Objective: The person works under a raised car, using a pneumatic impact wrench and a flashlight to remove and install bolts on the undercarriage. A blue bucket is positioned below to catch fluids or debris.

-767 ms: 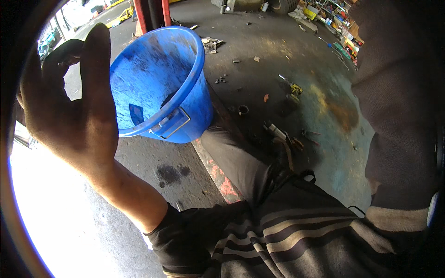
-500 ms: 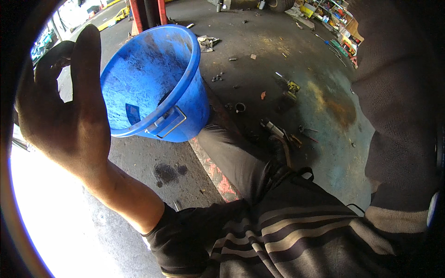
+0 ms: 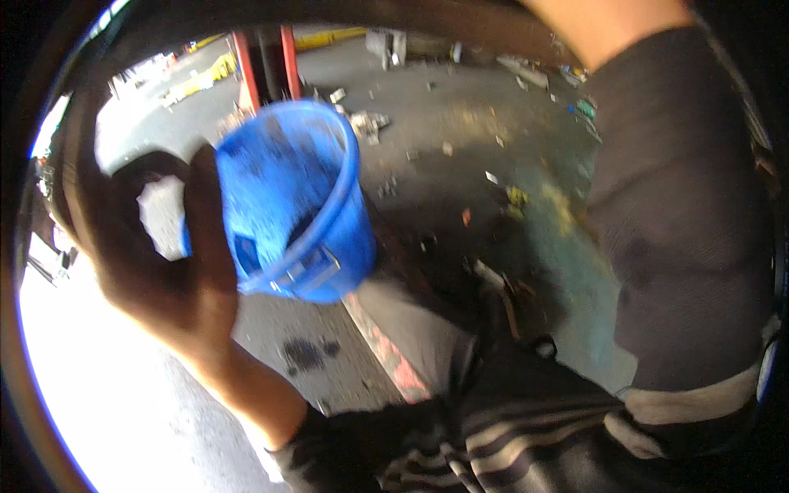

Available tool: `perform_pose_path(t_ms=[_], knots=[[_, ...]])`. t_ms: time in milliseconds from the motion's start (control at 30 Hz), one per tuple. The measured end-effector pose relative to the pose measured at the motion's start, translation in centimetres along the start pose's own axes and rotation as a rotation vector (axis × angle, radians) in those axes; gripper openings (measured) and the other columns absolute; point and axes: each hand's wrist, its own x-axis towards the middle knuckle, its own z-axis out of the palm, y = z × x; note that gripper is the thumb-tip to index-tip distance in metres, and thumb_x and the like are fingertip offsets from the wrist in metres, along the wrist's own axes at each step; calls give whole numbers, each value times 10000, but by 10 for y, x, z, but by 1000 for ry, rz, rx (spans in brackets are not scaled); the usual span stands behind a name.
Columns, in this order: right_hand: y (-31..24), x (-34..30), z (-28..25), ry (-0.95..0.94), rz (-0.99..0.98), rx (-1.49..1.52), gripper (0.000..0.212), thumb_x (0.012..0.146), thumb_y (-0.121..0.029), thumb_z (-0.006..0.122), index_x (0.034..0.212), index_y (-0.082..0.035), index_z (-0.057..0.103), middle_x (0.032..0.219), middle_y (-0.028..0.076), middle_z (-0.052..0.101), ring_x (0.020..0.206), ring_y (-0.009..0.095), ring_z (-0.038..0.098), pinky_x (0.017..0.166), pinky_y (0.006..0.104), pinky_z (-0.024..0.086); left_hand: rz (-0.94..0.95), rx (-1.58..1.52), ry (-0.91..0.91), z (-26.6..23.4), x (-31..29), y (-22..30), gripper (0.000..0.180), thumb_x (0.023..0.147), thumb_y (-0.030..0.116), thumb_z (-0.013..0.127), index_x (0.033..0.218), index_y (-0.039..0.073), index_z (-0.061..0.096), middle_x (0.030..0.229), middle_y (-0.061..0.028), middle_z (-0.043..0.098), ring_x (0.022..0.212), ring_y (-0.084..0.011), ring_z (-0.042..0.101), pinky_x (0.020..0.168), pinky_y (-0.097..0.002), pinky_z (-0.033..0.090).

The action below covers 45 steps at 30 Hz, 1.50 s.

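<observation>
Nearest is the person's black top point(image 3: 526, 444) with pale stripes. On the right, the right arm point(image 3: 682, 222), in a dark sleeve, reaches up and out of sight; the right hand is out of view, so I cannot tell its state. On the left, the left hand point(image 3: 168, 292) is raised, bare, its thumb and fingers curved into an open ring; blur and shadow hide whether the fingertips grip anything. A dark, blurred band point(image 3: 370, 18) crosses overhead.

The blue bucket point(image 3: 357, 246) stands just beyond and to the right of the left hand, the thumb partly in front of it. Its inside is smeared dark, and a metal handle point(image 3: 329, 269) sits on its near side. A leg point(image 3: 411, 329) in grey trousers is close by, next to a worn red strip point(image 3: 399, 366) and a dark stain point(image 3: 302, 354) on the floor.

Farther right lie a yellow-green drill point(image 3: 516, 200) and an orange scrap point(image 3: 467, 217). Behind the bucket are crumpled paper point(image 3: 370, 125), a red post point(image 3: 292, 62) and, far left, yellow metalwork point(image 3: 205, 80).
</observation>
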Motion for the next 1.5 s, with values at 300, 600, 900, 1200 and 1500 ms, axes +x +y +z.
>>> perform_pose_path(t_ms=[300, 600, 900, 1200, 1500], knots=[[30, 77, 239, 132, 251, 355, 629, 875, -256, 738, 1331, 110, 506, 1298, 308, 621, 1212, 376, 611, 1050, 433, 461, -40, -119, 42, 3, 9, 10, 770, 754, -114, 653, 1495, 57, 531, 1452, -185, 444, 820, -141, 587, 719, -268, 517], [58, 77, 263, 149, 227, 459, 494, 799, -233, 829, 1127, 79, 632, 1070, 212, 720, 994, 309, 691, 885, 425, 536, -47, -113, 17, 1, 6, 6, 858, 708, -140, 699, 1506, 131, 534, 1465, -166, 451, 846, -178, 622, 731, -303, 580], [64, 85, 265, 232, 155, 371, 505, 832, -241, 832, 1159, 84, 625, 1085, 225, 716, 977, 317, 686, 877, 431, 543, -79, -140, -7, -2, 5, 9, 846, 738, -128, 704, 1518, 140, 518, 1475, -191, 439, 1041, -266, 634, 750, -324, 590], [23, 68, 230, 20, 387, 523, 254, 896, -143, 781, 1011, 33, 637, 849, 107, 710, 725, 196, 669, 673, 341, 529, -97, -160, -15, -4, 7, 11, 819, 756, -127, 698, 1517, 116, 516, 1492, -203, 428, 1031, -262, 626, 775, -320, 576], [12, 63, 224, 133, 278, 539, 175, 899, -73, 772, 808, 9, 646, 755, 81, 703, 599, 155, 651, 537, 282, 518, -83, -152, 1, -2, 7, 11, 778, 775, -128, 683, 1506, 89, 526, 1500, -199, 440, 844, -164, 627, 773, -295, 561]])
